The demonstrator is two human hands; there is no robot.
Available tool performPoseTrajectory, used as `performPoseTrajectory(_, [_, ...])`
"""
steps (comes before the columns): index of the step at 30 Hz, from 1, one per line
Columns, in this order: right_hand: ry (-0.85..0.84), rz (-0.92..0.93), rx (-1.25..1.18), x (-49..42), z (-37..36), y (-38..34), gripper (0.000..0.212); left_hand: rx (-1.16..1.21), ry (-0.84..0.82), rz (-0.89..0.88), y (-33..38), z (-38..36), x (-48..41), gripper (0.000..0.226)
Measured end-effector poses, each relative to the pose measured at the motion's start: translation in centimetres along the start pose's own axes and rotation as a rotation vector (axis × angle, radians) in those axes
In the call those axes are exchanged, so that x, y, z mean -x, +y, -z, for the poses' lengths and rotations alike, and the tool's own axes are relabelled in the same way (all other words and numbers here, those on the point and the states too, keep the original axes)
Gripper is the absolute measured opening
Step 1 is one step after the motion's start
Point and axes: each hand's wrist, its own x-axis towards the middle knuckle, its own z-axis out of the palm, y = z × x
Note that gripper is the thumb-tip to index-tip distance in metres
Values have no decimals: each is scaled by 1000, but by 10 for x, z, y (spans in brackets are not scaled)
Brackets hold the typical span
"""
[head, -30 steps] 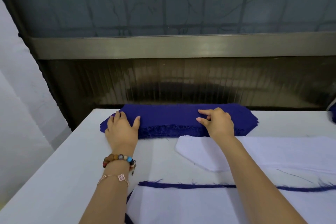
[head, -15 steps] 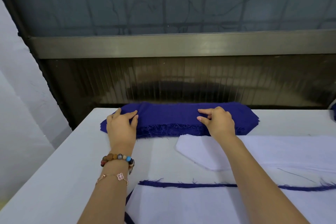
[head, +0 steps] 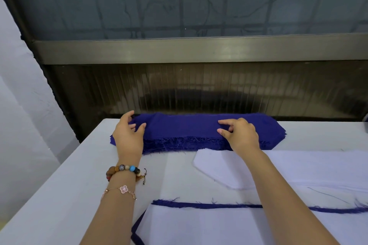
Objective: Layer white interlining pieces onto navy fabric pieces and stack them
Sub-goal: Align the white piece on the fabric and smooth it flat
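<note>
Across the smooth white counter [head: 59,185], a thick navy stack [head: 189,131] with fuzzy, frayed edges is laid, upper middle of the frame. Its left end is held by the left hand [head: 128,139]; its top layer is pinched in the narrow grip of the right hand [head: 242,137].

The stack of cloth pieces [head: 199,131] is a plain deep navy, with frayed threads of the same blue along its near edge. The interlining pieces [head: 298,167] are plain white with a faint lilac cast, and the tabletop [head: 59,185] is white too. Around the nearest white piece [head: 219,228] runs a thin navy border [head: 199,204]. The bead bracelet [head: 123,170] mixes brown, grey, light-blue and black beads. The thin chain [head: 123,189] is rose gold with a pale pink clover. The window frame [head: 199,49] is dull bronze. The glass [head: 179,0] is grey-blue, crossed by a dark grid and branching lines. The panel [head: 199,89] beneath is dark brown with fine vertical ribs.
</note>
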Motion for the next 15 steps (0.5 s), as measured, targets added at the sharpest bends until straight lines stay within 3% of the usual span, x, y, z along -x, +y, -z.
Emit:
performPoseTrajectory(6, [3, 4, 1, -1, 0, 2, 39, -138, -16, -94, -11, -5, -4, 33])
performPoseTrajectory(12, [6, 16, 1, -1, -1, 2, 40, -1, 183, -158, -5, -5, 2, 17])
performPoseTrajectory(15, [6, 14, -1, -1, -1, 2, 40, 73, 239, -162, -2, 0, 2, 31])
